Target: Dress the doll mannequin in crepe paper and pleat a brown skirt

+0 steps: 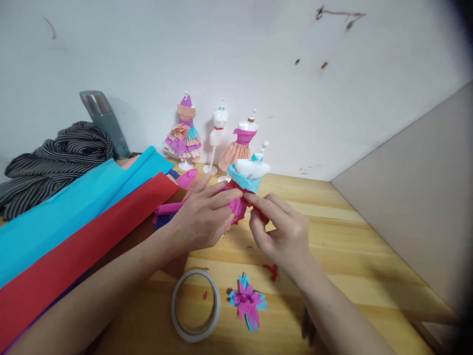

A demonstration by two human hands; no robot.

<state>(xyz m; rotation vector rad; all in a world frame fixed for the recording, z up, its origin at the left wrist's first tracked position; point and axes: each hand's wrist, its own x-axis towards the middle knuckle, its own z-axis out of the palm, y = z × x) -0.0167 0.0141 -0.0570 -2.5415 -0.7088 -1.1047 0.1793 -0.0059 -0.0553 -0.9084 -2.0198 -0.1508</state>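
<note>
A small white mannequin point(253, 169) wears a blue paper band point(244, 179) at the chest, with red and magenta paper below it. My left hand point(205, 214) is closed round the left side of its magenta paper skirt point(238, 208). On the other side my right hand point(283, 224) presses a fingertip at the waist, its thumb and fingers bent round red paper. The mannequin's stand is hidden. A blue and magenta paper flower point(248, 301) lies on the wooden table in front of the hands.
A tape roll point(177, 315) and red scraps point(272, 272) lie near the front. Three mannequins stand by the wall, one in a ruffled dress point(185, 140). At the left are blue paper point(55, 207), red paper point(92, 246), a striped cloth point(61, 158) and a bottle point(107, 123).
</note>
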